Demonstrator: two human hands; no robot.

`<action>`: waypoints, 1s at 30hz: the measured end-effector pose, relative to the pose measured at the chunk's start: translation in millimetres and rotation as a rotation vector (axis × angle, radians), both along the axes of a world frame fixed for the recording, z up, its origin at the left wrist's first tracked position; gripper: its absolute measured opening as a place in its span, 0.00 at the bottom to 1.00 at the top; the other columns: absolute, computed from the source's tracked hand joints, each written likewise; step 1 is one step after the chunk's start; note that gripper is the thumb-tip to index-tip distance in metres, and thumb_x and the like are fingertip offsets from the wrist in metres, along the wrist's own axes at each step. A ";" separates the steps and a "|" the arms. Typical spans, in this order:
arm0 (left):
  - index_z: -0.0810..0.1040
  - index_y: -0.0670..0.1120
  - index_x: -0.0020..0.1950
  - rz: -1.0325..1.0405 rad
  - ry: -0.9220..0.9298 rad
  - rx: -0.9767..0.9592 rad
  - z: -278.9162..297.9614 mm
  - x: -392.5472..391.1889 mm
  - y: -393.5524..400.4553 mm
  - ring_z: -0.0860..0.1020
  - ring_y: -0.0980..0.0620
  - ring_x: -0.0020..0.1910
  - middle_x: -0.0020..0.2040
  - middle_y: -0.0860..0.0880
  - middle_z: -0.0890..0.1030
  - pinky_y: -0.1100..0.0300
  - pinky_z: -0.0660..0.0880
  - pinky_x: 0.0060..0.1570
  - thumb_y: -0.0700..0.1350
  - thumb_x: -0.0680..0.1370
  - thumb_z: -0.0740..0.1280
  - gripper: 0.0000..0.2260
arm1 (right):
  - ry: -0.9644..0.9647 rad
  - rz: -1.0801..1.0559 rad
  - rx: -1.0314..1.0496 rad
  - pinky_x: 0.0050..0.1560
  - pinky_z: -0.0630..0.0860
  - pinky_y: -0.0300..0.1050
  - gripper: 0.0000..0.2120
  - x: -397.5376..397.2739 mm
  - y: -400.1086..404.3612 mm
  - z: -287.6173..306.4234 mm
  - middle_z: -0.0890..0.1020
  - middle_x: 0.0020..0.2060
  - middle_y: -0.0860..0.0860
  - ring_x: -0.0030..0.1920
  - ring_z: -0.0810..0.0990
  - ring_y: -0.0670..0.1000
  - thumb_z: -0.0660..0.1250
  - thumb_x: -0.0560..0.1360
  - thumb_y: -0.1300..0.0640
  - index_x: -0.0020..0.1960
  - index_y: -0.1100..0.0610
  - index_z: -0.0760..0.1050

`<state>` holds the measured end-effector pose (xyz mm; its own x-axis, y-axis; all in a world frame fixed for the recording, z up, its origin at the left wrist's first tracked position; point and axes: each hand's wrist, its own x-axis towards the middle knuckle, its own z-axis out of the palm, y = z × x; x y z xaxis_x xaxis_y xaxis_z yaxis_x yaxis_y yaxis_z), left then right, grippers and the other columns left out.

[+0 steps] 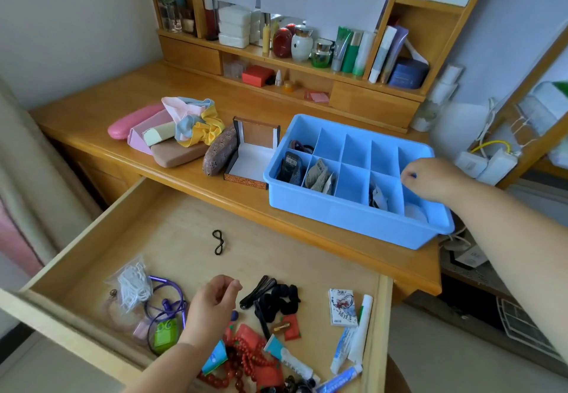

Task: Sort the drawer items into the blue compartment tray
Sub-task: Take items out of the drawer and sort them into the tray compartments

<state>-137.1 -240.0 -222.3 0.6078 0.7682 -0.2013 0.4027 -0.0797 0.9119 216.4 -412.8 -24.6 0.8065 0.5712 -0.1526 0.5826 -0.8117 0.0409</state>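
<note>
Blue moulded plastic forms the compartment tray point(353, 217), which stands on the honey-coloured wooden desk top point(92, 116) just behind the open pale wooden drawer point(172, 220); its grid is two rows of five cells, of which the near-left cells hold dark packets and grey paper sachets, the far-left cell holds dark hair ties, one cell right of centre in the near row holds a small dark and white item, and the remaining cells appear vacant; the right hand point(430, 179) is over the far-right end of the tray, its fingers curled with thumb and forefinger pinched together at the divider; a fleck of blue shows at the fingertips, but whether it is a held object or the tray wall cannot be told; the left hand point(215, 300) hangs over the drawer's contents with fingers loosely curled and thumb near the forefinger, holding nothing visible; unsorted in the drawer lie a black spiral hair tie point(218, 242) alone near the middle, black fabric scrunchies point(281, 299), a string of red beads point(246, 359), white and blue ointment tubes point(347, 349), a small printed card box point(342, 306), a purple cord point(167, 305) and a clear bag of white string point(133, 285); judgement: the step in hand is a deposit into a right-end cell, with sorting well short of complete; the next move calls for the left hand to descend and pick a single loose item, the scrunchies being nearest, and for like items to join the hair ties already filed.
</note>
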 end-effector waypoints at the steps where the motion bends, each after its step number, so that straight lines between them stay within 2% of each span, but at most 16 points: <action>1: 0.78 0.48 0.41 -0.009 0.012 0.011 0.2 -0.9 0.2 0.66 0.54 0.23 0.24 0.51 0.70 0.58 0.66 0.28 0.47 0.79 0.63 0.09 | -0.019 -0.001 0.029 0.53 0.76 0.53 0.13 -6.5 -1.6 2.9 0.78 0.55 0.54 0.54 0.76 0.57 0.56 0.80 0.55 0.53 0.57 0.78; 5: 0.77 0.48 0.41 -0.011 0.041 0.023 -1.5 -3.9 2.7 0.68 0.54 0.23 0.25 0.50 0.71 0.58 0.70 0.27 0.46 0.79 0.63 0.08 | -0.084 0.077 0.342 0.48 0.73 0.49 0.08 -47.5 -11.2 -2.0 0.78 0.54 0.51 0.52 0.77 0.56 0.61 0.78 0.56 0.52 0.54 0.79; 7: 0.77 0.49 0.41 -0.016 0.055 0.029 -3.0 -4.6 4.2 0.67 0.55 0.23 0.25 0.50 0.71 0.59 0.70 0.26 0.47 0.79 0.63 0.08 | -0.058 0.192 0.494 0.46 0.70 0.44 0.07 -78.9 -12.9 -11.4 0.80 0.51 0.49 0.51 0.78 0.53 0.64 0.77 0.58 0.50 0.54 0.80; 11: 0.77 0.51 0.41 -0.022 0.084 0.052 -8.0 -5.3 6.3 0.67 0.58 0.22 0.24 0.51 0.72 0.62 0.68 0.24 0.47 0.79 0.64 0.07 | -0.182 0.459 0.748 0.47 0.70 0.38 0.05 -151.3 -14.9 -40.9 0.82 0.44 0.50 0.47 0.78 0.49 0.67 0.72 0.63 0.44 0.58 0.81; 13: 0.77 0.52 0.41 -0.034 0.097 0.055 -11.4 -5.2 6.3 0.68 0.58 0.23 0.26 0.52 0.73 0.62 0.69 0.25 0.45 0.78 0.65 0.07 | -0.112 0.504 0.740 0.47 0.73 0.38 0.05 -181.2 -15.4 -70.6 0.82 0.43 0.47 0.45 0.77 0.46 0.67 0.72 0.62 0.44 0.56 0.81; 16: 0.76 0.54 0.44 -0.118 0.165 0.131 -16.5 -1.4 5.0 0.71 0.60 0.26 0.32 0.54 0.75 0.66 0.69 0.26 0.41 0.77 0.65 0.08 | 0.266 0.339 0.558 0.52 0.75 0.38 0.07 -211.8 -11.4 -125.6 0.81 0.48 0.42 0.49 0.78 0.43 0.65 0.76 0.58 0.52 0.51 0.81; 18: 0.76 0.53 0.53 -0.229 0.290 0.238 -18.0 6.4 5.4 0.74 0.58 0.35 0.43 0.55 0.75 0.66 0.71 0.33 0.43 0.76 0.66 0.07 | 0.434 0.230 0.446 0.55 0.72 0.36 0.10 -220.2 -4.4 -159.1 0.79 0.54 0.40 0.53 0.77 0.41 0.63 0.78 0.54 0.57 0.48 0.79; 21: 0.74 0.50 0.63 -0.352 0.477 0.370 -22.2 23.5 9.4 0.75 0.54 0.45 0.58 0.52 0.73 0.65 0.69 0.44 0.49 0.77 0.65 0.15 | 0.507 0.132 0.408 0.52 0.74 0.39 0.11 -222.3 12.8 -184.2 0.78 0.55 0.39 0.49 0.78 0.42 0.62 0.78 0.54 0.58 0.46 0.77; 23: 0.74 0.49 0.62 -0.366 0.549 0.379 -24.2 35.1 10.9 0.76 0.51 0.50 0.58 0.51 0.74 0.63 0.69 0.45 0.50 0.77 0.65 0.14 | 0.498 0.095 0.398 0.49 0.74 0.37 0.11 -220.4 22.2 -192.4 0.77 0.56 0.39 0.47 0.78 0.42 0.62 0.78 0.53 0.58 0.46 0.77; 27: 0.77 0.48 0.52 -0.399 0.629 0.365 -27.6 47.7 13.4 0.78 0.49 0.47 0.49 0.50 0.79 0.61 0.70 0.40 0.49 0.76 0.65 0.07 | 0.524 0.071 0.373 0.50 0.72 0.36 0.11 -214.3 31.7 -198.0 0.77 0.56 0.39 0.51 0.78 0.42 0.63 0.77 0.53 0.58 0.46 0.77; 30: 0.78 0.49 0.51 -0.427 0.595 0.377 -23.6 43.4 15.7 0.77 0.50 0.47 0.48 0.50 0.80 0.61 0.70 0.40 0.48 0.76 0.65 0.06 | 0.538 0.008 0.415 0.45 0.70 0.33 0.08 -210.8 33.9 -191.4 0.78 0.50 0.38 0.47 0.77 0.41 0.64 0.77 0.53 0.54 0.46 0.78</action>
<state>-93.7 -224.3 -245.9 0.7360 0.5758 -0.3562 0.6758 -0.5934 0.4371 5.6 -378.8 -216.0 0.6751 0.6746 -0.2987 0.4406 -0.6934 -0.5702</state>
